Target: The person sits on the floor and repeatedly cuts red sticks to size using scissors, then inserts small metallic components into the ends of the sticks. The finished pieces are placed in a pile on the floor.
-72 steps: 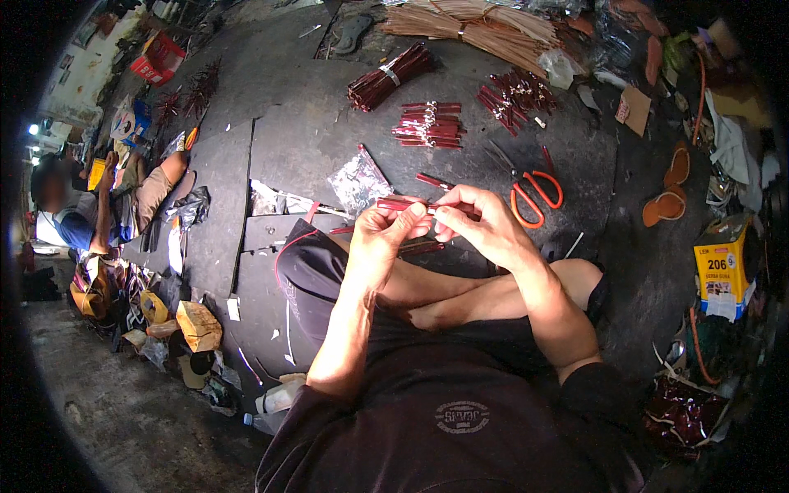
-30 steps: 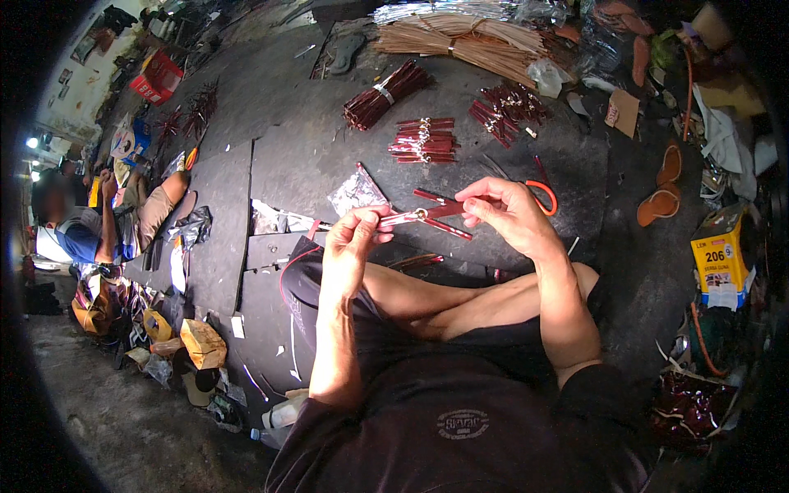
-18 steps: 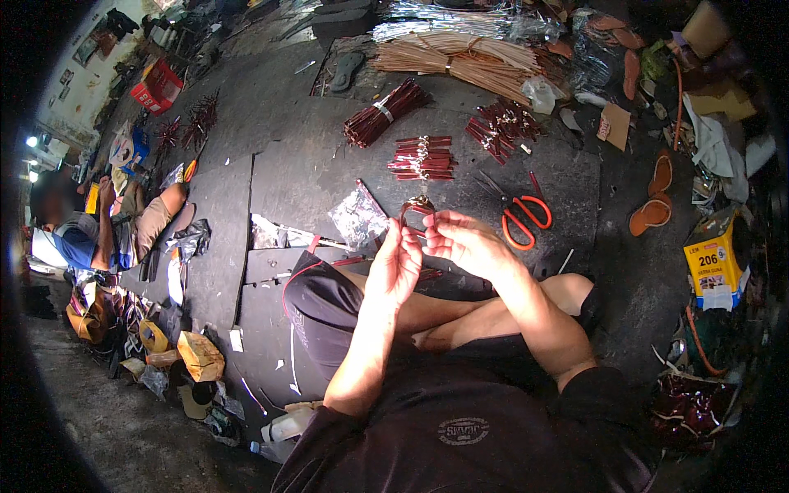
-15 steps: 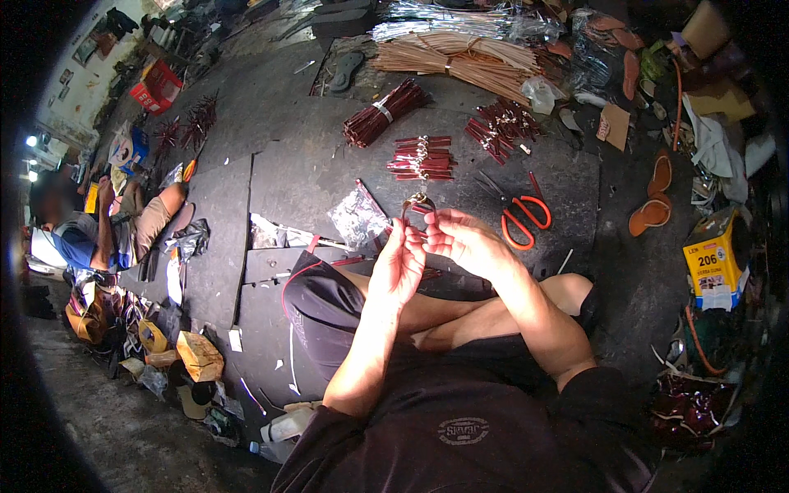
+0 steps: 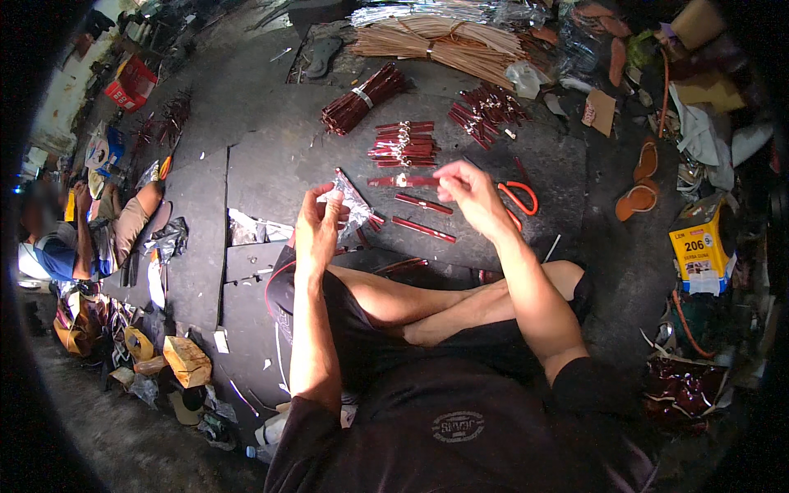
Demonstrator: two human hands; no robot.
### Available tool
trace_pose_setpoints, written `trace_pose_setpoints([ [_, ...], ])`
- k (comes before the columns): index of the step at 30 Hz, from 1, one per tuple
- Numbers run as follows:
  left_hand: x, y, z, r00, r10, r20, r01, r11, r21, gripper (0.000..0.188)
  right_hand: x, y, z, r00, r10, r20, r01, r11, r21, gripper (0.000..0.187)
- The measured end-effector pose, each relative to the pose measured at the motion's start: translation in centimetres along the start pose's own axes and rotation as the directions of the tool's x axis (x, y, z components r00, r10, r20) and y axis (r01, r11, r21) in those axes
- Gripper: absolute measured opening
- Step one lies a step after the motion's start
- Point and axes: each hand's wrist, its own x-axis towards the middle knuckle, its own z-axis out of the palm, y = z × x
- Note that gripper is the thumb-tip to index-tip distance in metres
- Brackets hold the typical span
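My right hand [image 5: 470, 195] pinches one end of a dark red strap [image 5: 423, 181] with a small shiny fitting at its middle. The strap lies nearly straight, just this side of a neat stack of similar straps with metal fittings [image 5: 403, 145]. My left hand [image 5: 318, 223] is open, its fingers bent and apart, beside a clear plastic bag [image 5: 355, 212] that it partly covers. A loose red strap [image 5: 423, 204] and another red strap [image 5: 422, 229] lie between my hands. Orange-handled scissors [image 5: 519, 199] lie partly hidden behind my right wrist.
Beyond the stack sit a bound bundle of dark red strips [image 5: 362, 99] and a looser pile of straps [image 5: 491, 113]. Long tan strips [image 5: 444, 49] lie farther back. Sandals [image 5: 638, 200] and a yellow box [image 5: 701, 251] are at right. Another person [image 5: 62, 242] sits at far left.
My hands have parted, the left moving left. The strap, bent into a loop between both hands before, is now straight in my right hand alone. Two loose straps have come into view.
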Motion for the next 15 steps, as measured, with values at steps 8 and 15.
trace_pose_setpoints([
  [8, 0.3, -6.0, 0.8, 0.994, -0.02, 0.103, -0.02, 0.925, 0.38, 0.024, 13.9, 1.9, 0.3, 1.0, 0.018, -0.025, -0.015, 0.991, 0.134, 0.017],
  [15, 1.9, -8.4, 1.7, 0.992, 0.004, 0.126, -0.071, 0.843, 0.534, 0.021, 18.6, 11.6, 0.6, 0.946, -0.208, -0.25, -0.043, 0.683, -0.729, 0.019],
])
